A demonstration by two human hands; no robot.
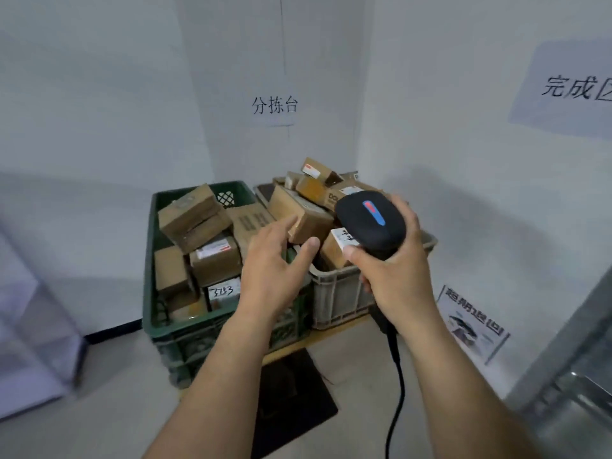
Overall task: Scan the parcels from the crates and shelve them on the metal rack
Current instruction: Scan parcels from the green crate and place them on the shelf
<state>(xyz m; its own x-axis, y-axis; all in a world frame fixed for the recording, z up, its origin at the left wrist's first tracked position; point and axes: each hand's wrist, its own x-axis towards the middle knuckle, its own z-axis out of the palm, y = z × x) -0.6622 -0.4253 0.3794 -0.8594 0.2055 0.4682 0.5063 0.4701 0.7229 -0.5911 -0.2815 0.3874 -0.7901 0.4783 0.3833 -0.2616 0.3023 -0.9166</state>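
My right hand (394, 270) gripping black scanner (371, 220), left hand (275, 263) fingers (284, 225) wide, empty, over green crate (149, 260) right edge, parcels (192, 213) inside, grey crate (337, 293) alongside

wall sign (569, 91) cut off, rack (573, 389) blurred

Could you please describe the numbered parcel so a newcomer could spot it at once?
In the room's corner stands a green crate beside a pale crate. Against the green one's near wall lies a parcel whose white label bears large handwritten digits, unlike its neighbours.
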